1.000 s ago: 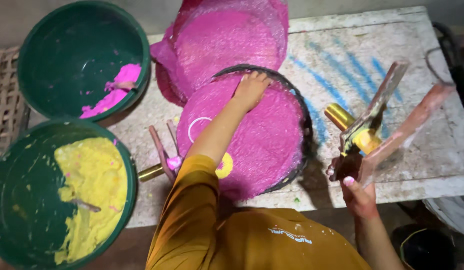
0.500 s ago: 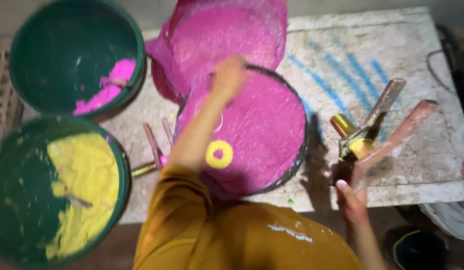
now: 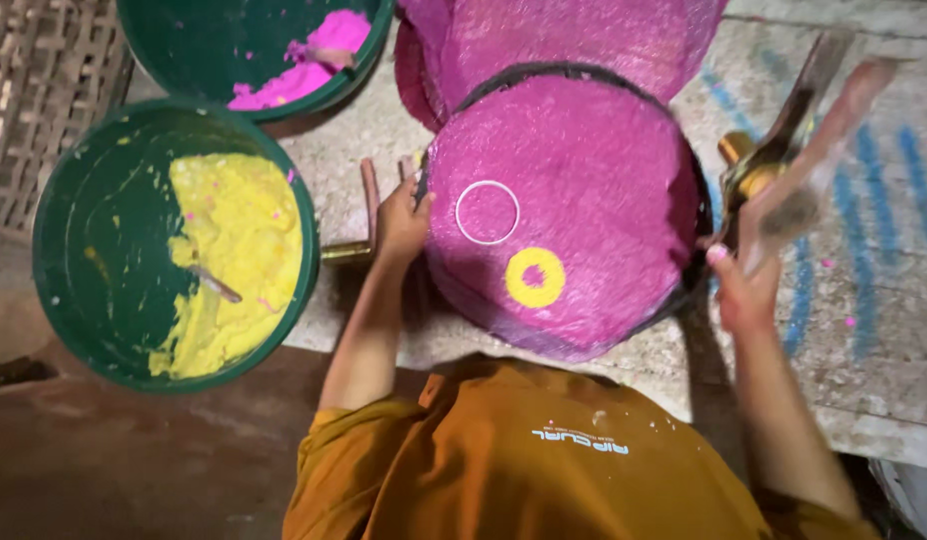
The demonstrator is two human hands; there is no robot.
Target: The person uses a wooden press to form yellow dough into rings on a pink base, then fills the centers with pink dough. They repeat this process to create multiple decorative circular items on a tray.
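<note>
Green plastic basins number two at the left: the nearer basin [image 3: 54, 250] holds yellow paste with a small stick lying in it, while the farther basin [image 3: 199, 45], cut off by the top edge, holds a lump of pink paste at its right side. A woven mat [image 3: 34, 110] shows only partly at the far left. The person's left hand [image 3: 402, 222] rests at the left rim of a round pink disc [image 3: 584, 190], fingers curled together on the edge; whether they truly pinch it cannot be told, since the fingertips are hidden against the rim. The disc lies on the stone table [image 3: 864, 350] directly in front of the person and bears two marks: one white ring outline [image 3: 488, 213] and one yellow ring [image 3: 535, 277]. A second pink disc [image 3: 584, 40] behind it is cropped at the top. The right hand [image 3: 746, 290] is clamped around a long-handled tool [image 3: 804, 160], blurred beyond clear reading, with a brass-coloured part [image 3: 749, 170] beside it. Blue streaks mark the table at the right. An orange shirt [image 3: 524, 460] fills the lower frame.
</note>
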